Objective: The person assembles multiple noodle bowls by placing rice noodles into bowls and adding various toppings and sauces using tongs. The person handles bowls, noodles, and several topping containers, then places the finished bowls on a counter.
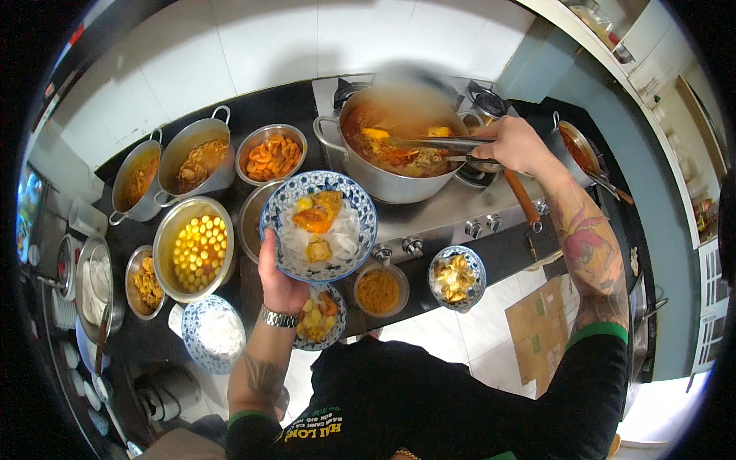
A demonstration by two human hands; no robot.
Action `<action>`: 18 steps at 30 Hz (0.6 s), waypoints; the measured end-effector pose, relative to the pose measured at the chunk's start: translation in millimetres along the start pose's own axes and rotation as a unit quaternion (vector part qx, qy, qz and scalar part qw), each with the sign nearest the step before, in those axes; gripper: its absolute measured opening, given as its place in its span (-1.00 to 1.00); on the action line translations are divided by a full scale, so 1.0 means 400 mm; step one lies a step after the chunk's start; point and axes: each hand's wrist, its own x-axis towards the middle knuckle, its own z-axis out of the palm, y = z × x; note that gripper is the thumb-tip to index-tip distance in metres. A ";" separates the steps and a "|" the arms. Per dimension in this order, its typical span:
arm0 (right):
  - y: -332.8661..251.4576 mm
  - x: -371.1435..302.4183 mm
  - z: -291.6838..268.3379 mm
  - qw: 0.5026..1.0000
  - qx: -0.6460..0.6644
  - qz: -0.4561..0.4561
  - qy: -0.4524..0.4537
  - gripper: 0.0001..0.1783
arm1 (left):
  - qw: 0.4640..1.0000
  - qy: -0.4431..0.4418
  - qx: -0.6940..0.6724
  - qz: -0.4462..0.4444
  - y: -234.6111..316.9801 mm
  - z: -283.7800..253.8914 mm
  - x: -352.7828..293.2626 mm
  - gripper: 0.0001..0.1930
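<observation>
My left hand (280,285) is closed on the rim of a blue-and-white patterned bowl (356,257), held level over the counter. White noodles (341,244) lie in it, topped with an orange shrimp (313,221), a pale yellow egg and golden-brown pieces. My right hand (518,144) grips metal tongs (441,142), which reach over a large metal pot (406,192) of reddish-orange broth (376,115). Yellow pieces float in the broth, and steam blurs the pot's far side. A wooden handle (523,198) slants down just below my right wrist.
Two pots (198,157) and a bowl of shrimp (274,156) line the back left. Nearer are a pot of eggs (194,245), a noodle bowl (217,335), a filled bowl (320,322), orange shreds (380,291) and another bowl (457,277). Another pot (576,149) stands at right.
</observation>
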 end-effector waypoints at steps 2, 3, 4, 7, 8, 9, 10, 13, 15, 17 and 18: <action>0.005 -0.014 -0.009 1.000 0.023 0.002 0.017 -0.56 | 1.000 0.019 0.006 -0.009 0.004 0.000 0.003 -0.37; 0.006 -0.022 -0.013 0.999 0.017 0.007 0.027 -0.56 | 1.000 0.000 -0.004 -0.013 0.005 -0.001 0.005 -0.37; 0.009 -0.027 -0.019 0.999 0.015 0.013 0.028 -0.56 | 1.000 0.016 -0.002 -0.018 0.008 0.004 0.007 -0.37; 0.018 -0.044 -0.021 0.997 0.017 0.037 0.060 -0.56 | 0.999 0.020 -0.015 -0.020 0.012 0.009 0.008 -0.37; 0.022 -0.053 -0.020 0.997 0.032 0.035 0.059 -0.57 | 1.000 0.026 -0.010 -0.013 0.011 0.010 0.010 -0.37; 0.027 -0.060 -0.020 0.996 0.053 0.029 0.064 -0.57 | 0.999 0.031 -0.004 -0.006 0.009 0.011 0.013 -0.37; 0.029 -0.070 -0.018 0.995 0.067 0.039 0.060 -0.56 | 1.000 0.017 -0.010 -0.001 0.005 0.011 0.015 -0.37; 0.024 -0.101 -0.021 0.990 0.097 0.084 0.059 -0.54 | 1.000 0.005 0.002 0.026 -0.019 0.013 0.013 -0.35; 0.007 -0.136 -0.037 0.976 0.208 0.065 0.022 -0.54 | 0.999 0.025 0.023 0.040 -0.038 0.014 0.006 -0.33; -0.025 -0.177 -0.051 0.954 0.291 0.071 -0.015 -0.55 | 0.996 0.031 0.042 0.068 -0.056 0.018 0.005 -0.33; -0.052 -0.195 -0.050 0.944 0.319 0.077 -0.033 -0.56 | 0.994 0.071 0.016 0.076 -0.061 0.020 0.005 -0.39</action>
